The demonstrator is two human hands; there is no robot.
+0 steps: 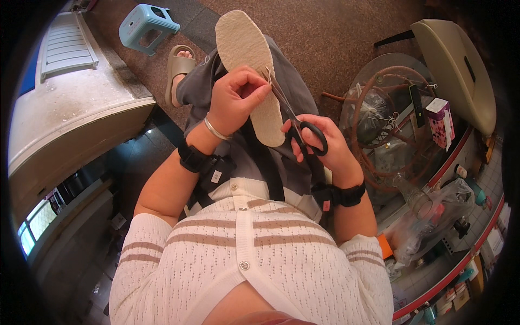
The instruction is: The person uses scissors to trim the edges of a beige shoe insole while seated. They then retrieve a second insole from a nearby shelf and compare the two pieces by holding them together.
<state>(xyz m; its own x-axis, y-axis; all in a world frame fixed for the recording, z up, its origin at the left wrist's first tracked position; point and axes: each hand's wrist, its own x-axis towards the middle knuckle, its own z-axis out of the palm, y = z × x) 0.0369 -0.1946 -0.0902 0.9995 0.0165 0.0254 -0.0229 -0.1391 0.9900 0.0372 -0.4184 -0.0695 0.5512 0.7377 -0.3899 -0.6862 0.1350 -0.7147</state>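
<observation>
A cream shoe insole [245, 40] with a rough, fleecy surface lies lengthwise over my lap, its rounded end toward the floor ahead. My left hand [235, 100] is over its middle, thumb and fingertips pinched together by the right edge. What the pinch holds is too small to tell; something thin and pale shows beside the fingertips. My right hand [338, 149] grips a pair of scissors [293, 119] by its black handle loops. The metal blades slant up and left along the insole's edge, their tips close to my left fingertips.
A light blue plastic stool [147, 28] stands ahead on the left, beyond my sandalled foot [179, 70]. A pale tabletop [81, 92] runs along the left. At right are a round glass-topped table [387, 76] with a tissue box [440, 123], and a beige chair [460, 76].
</observation>
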